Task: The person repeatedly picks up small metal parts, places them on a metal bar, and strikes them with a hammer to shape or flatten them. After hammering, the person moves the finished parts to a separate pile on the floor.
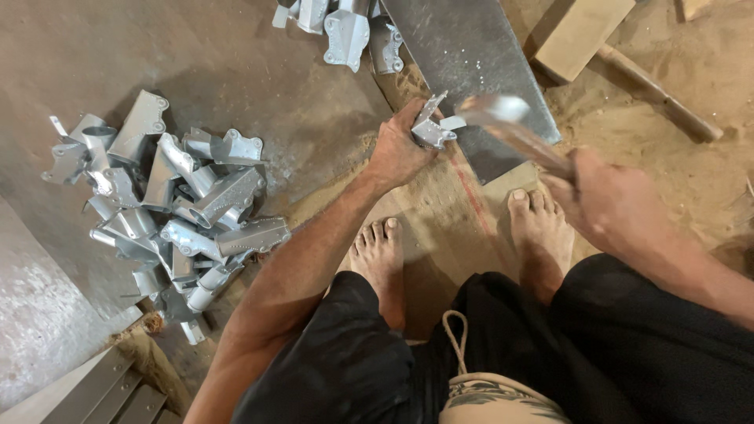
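A person squats barefoot on a sandy floor (pixel 691 63), seen from above. The left hand (pixel 398 151) is closed around one small silver metal casting (pixel 430 126), pinning it against the near edge of a flat grey metal plate (pixel 471 55) that lies on the floor. The left arm reaches forward and is nearly straight. The right hand (pixel 609 206) is closed around the wooden handle of a hammer (pixel 510 126), raised just right of the casting; its metal head is blurred and sits close beside the casting, and whether the two touch cannot be told. The right forearm enters from the lower right.

Two bare feet show below the hands, the left foot (pixel 381 251) and the right foot (pixel 536 228), on a brown sack-like mat (pixel 440 212). Black shorts fill the bottom of the view.

To the left, well apart from the hands, one heap of similar silver castings (pixel 173 212) lies on the dark floor, too many and too overlapped to count. A second, smaller cluster of castings (pixel 342 27) lies at the top edge, about four showing. At the upper right lie one wooden block (pixel 577 31) and one wooden stick (pixel 660 94).
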